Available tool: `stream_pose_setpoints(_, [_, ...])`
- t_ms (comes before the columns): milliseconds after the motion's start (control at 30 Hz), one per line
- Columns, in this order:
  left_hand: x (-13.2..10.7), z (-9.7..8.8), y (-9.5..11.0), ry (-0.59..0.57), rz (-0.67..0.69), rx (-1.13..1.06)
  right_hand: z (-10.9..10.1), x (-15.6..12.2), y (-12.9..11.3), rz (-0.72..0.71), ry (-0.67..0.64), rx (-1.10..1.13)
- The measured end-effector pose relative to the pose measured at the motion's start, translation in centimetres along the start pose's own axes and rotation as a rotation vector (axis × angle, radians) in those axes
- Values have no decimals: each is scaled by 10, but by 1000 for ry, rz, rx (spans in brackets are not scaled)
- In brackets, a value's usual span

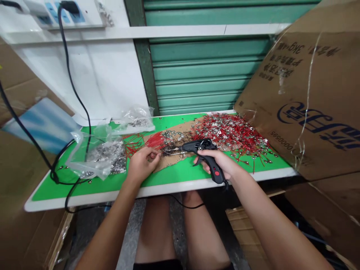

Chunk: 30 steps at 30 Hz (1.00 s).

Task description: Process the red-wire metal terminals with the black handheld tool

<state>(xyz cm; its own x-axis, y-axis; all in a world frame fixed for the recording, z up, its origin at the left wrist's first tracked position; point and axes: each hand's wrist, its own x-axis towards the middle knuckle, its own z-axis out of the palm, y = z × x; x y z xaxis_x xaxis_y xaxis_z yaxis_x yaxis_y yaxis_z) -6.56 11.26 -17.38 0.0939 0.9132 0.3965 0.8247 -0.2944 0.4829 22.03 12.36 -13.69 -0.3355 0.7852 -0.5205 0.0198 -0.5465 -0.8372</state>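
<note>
My right hand (213, 161) grips a black soldering gun (197, 145) with a red button on its handle. Its tip points left, close to the fingers of my left hand (143, 163). Those fingers are pinched together over a scorched piece of cardboard (171, 161); whatever is between them is too small to make out. Just beyond lie red wires (156, 139) and small shiny metal pieces (171, 135). A large heap of red wires with metal ends (225, 131) covers the right side of the green tabletop.
An opened plastic bag of metal pieces (108, 155) lies at the left, with another clear bag (139, 117) behind it. Black cables (67, 67) hang from a power strip (64, 15). A big carton (315, 86) leans at the right, before a green shutter (197, 75).
</note>
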Motion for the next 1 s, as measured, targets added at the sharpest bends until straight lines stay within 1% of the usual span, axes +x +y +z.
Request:
stream_pose_setpoints(267, [0,-2,2,17,-8,-17,-1,2,1,2,3,-8])
stream_pose_setpoints(533, [1,-1,3,-10,-31,0,1,0,0,-7,-27,42])
stream_pose_setpoints(700, [1,-1,2,-17,-19,20,1,-2,0,-33,-8,45])
stream_pose_setpoints(833, [1,-1,2,-12,-14,21,2,-2,0,-17,16,34])
stream_pose_setpoints(900, [1,-1,2,-9,-14,19,2,-2,0,-12,27,14])
stream_pose_setpoints(1000, [1,-1,1,-3,-11,17,4,-4,0,-44,42,-36])
